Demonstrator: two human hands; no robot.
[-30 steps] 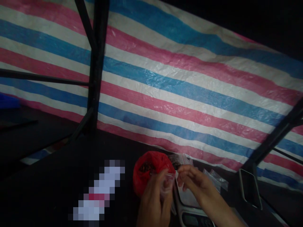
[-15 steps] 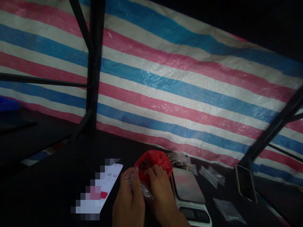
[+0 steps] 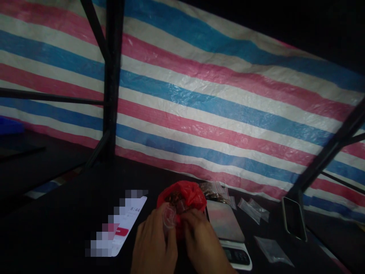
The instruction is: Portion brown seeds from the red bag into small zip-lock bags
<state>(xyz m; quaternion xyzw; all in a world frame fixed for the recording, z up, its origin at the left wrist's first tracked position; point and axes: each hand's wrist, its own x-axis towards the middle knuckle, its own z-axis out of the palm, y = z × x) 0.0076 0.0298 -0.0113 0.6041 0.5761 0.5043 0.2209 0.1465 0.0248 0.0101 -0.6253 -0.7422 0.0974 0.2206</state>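
Observation:
My left hand pinches a small clear zip bag, its plastic crumpled between thumb and fingers. Beside it, my right hand has its fingers drawn together at the near side of a red plastic bag; what they hold is hidden. The red bag stands with its mouth spread, and small brown pieces show inside. Right of the hands lies a white digital scale with a bare metal plate; my right wrist covers part of its front.
Filled clear packets lie behind the scale. To the right are flat zip bags, another zip bag and a dark-screened phone. A lit phone, partly pixelated, lies left. Striped sheeting and black posts stand behind.
My right hand has drawn back from inside the red bag to its near edge. My left hand has turned the clear bag, which now sits closer to the red bag's mouth.

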